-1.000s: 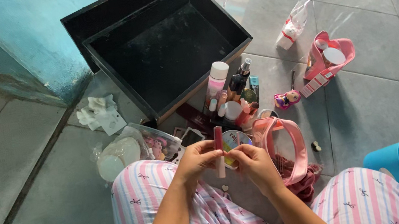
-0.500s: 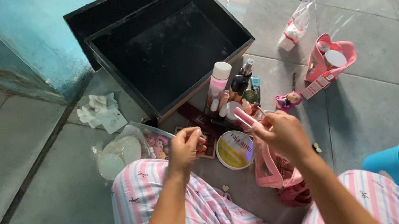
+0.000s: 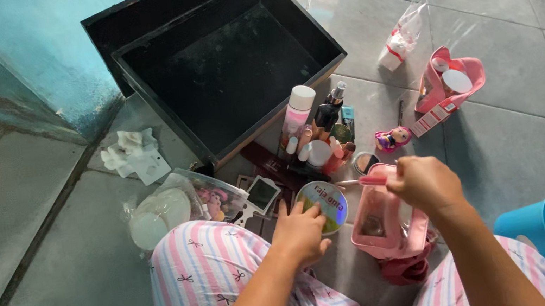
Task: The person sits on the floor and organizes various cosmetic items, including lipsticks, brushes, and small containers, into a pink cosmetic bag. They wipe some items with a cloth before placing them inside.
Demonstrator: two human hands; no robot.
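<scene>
left hand (image 3: 301,230): fingers rest on round tin (image 3: 323,204) | right hand (image 3: 425,185): grip holds pink tube (image 3: 374,179), probably, over pink pouch (image 3: 387,218)

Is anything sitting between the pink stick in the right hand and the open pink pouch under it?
Nothing visible does. The right hand holds the pink stick just above the pink pouch, whose mouth gapes open below. The left hand rests apart, on the round tin.

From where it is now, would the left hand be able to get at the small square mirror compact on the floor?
Probably yes. The left hand rests on the round lidded tub, and the square compact lies just beside it, uncovered, with nothing between them. The right hand is busy over the pink pouch, out of the way.
</scene>
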